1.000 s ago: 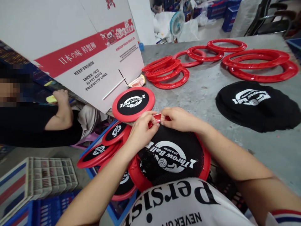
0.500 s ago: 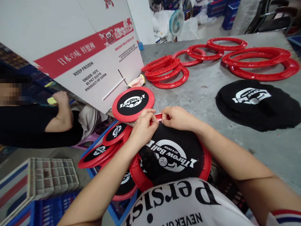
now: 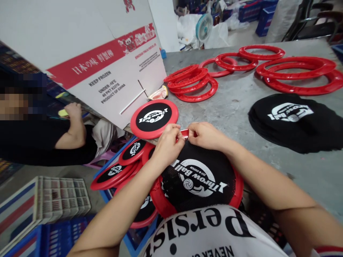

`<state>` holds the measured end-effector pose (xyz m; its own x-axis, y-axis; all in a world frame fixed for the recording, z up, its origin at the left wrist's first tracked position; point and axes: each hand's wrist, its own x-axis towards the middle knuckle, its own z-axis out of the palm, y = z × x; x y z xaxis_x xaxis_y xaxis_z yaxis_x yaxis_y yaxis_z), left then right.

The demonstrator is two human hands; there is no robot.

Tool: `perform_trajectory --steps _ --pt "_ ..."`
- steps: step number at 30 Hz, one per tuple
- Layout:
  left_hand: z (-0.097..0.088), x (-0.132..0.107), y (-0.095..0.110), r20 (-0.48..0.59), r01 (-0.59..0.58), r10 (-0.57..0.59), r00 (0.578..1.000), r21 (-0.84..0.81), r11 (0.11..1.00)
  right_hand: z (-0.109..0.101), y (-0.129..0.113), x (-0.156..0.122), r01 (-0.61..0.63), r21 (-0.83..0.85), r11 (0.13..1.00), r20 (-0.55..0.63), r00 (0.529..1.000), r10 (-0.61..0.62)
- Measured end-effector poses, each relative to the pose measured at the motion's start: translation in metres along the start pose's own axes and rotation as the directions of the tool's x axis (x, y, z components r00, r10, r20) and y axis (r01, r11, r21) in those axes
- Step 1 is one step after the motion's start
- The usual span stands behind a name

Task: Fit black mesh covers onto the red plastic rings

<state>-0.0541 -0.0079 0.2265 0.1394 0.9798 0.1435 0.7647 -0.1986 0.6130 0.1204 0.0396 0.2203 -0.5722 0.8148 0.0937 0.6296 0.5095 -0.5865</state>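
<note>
Against my body leans a red plastic ring (image 3: pixel 161 200) with a black mesh disc (image 3: pixel 198 178) printed "Throw Ball" across it. My left hand (image 3: pixel 170 142) is closed in a pinch at the far edge, where mesh and ring meet. Just to its right, my right hand (image 3: pixel 205 135) has its fingers curled tight on the same edge. A short stretch of bare red rim shows between the two hands. What lies under the fingertips is hidden. Beyond my left hand, a covered red disc (image 3: pixel 154 119) rests at the table's edge.
Several bare red rings (image 3: pixel 198 85) lie at the back of the grey table (image 3: pixel 230 114). A pile of black mesh discs (image 3: pixel 294 123) is at right. Covered discs (image 3: pixel 114 175) fill a blue crate lower left. A white carton (image 3: pixel 112 71) stands at left, a seated person (image 3: pixel 69 132) beyond.
The whole view has shifted slightly to the right. Both hands keep their pinch at the same place on the ring's far edge, with little visible movement.
</note>
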Motion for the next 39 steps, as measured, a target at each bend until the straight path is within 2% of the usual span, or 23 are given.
perform_trajectory --steps 7,12,19,24,31,35,39 --pt "0.009 0.003 -0.003 0.017 -0.006 0.005 1.000 0.044 0.999 0.004 0.006 0.003 -0.048 -0.030 0.998 0.057 0.997 0.049" --pt "0.010 0.002 -0.006 0.030 -0.002 0.001 1.000 0.032 1.000 0.007 0.012 0.004 -0.004 -0.004 1.000 0.054 0.999 0.005" --pt "-0.003 -0.004 -0.011 0.166 -0.062 0.066 0.984 -0.032 0.998 0.006 0.016 0.006 0.004 -0.011 1.000 0.078 0.997 -0.003" --pt "-0.008 -0.012 -0.015 0.148 -0.121 0.118 0.982 0.012 0.993 0.002 0.013 0.005 -0.004 0.021 1.000 0.079 0.997 0.003" --pt "-0.012 -0.010 -0.016 0.116 -0.056 0.067 0.991 -0.097 0.994 -0.013 0.004 -0.001 -0.037 0.036 0.999 0.117 0.993 0.032" --pt "-0.013 -0.009 -0.010 0.132 -0.072 0.080 0.988 -0.067 0.995 -0.021 0.002 -0.006 0.080 0.064 0.995 0.059 0.995 -0.084" --pt "-0.012 -0.008 -0.005 0.155 -0.101 0.113 0.981 -0.088 0.991 -0.020 0.002 -0.008 0.175 0.093 0.980 0.015 0.984 -0.177"
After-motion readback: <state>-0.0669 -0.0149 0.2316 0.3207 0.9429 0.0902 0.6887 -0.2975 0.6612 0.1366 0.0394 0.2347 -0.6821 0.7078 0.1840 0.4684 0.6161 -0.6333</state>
